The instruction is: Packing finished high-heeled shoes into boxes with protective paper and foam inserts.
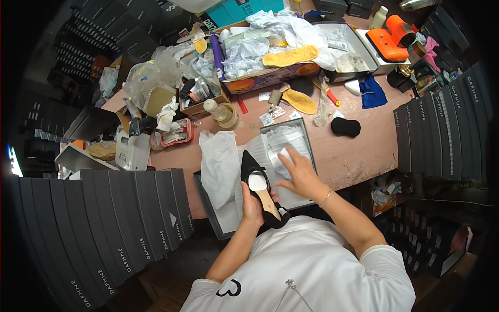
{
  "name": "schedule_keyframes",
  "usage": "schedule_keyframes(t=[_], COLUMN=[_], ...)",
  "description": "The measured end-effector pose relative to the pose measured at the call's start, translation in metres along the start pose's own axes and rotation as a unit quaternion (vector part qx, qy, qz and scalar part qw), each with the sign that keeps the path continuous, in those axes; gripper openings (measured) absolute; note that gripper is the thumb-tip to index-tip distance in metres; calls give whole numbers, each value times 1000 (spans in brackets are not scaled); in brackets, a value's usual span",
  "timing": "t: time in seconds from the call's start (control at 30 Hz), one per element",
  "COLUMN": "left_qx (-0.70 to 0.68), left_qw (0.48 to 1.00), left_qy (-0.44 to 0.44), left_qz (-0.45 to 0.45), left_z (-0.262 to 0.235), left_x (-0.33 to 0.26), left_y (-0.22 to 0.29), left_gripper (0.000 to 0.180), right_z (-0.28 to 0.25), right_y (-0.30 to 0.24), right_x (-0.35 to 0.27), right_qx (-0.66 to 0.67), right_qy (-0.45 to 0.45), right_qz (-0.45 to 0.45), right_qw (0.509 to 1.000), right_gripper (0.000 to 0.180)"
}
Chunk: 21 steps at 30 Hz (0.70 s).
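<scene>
A black pointed shoe point(248, 162) with a small bow, a beige insole and white padding inside points away from me. My left hand point(252, 205) grips it around the side near the heel. Over the right part of a grey shoebox point(309, 136), my right hand point(303, 176) has its fingers spread at a white paper wad point(280, 162); whether they press on it I cannot tell. White tissue paper point(217, 156) hangs over the box's left part, beneath the shoe.
Grey shoeboxes stand in rows at left point(104, 218) and right point(434, 132). Beyond lie a carton of crumpled paper point(270, 79), a bottle of yellowish liquid point(224, 115), yellow insoles point(300, 101), a black oval pad point(345, 127), a blue cloth point(373, 93) and an orange device point(389, 44).
</scene>
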<state>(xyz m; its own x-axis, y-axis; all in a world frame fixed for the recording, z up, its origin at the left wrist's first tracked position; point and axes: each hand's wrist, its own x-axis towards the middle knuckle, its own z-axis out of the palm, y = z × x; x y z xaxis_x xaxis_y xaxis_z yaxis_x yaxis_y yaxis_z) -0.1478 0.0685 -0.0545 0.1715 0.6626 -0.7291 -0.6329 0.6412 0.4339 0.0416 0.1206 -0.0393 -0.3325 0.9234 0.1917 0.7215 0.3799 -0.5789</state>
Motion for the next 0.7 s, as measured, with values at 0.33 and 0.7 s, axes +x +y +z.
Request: schedule_keyframes(t=[0.33, 0.7], left_qx=[20, 52], left_qw=[995, 994], left_qy=[65, -2], left_qz=[78, 95], left_z=[33, 23], left_x=[-23, -27], left_y=[6, -13], left_gripper=[78, 88], right_z=[25, 50], right_y=[-31, -64], right_x=[-7, 18], right_qx=[-12, 142], right_qy=[-54, -180], right_qz=[-109, -11], right_qw=[992, 973], right_gripper=[27, 55])
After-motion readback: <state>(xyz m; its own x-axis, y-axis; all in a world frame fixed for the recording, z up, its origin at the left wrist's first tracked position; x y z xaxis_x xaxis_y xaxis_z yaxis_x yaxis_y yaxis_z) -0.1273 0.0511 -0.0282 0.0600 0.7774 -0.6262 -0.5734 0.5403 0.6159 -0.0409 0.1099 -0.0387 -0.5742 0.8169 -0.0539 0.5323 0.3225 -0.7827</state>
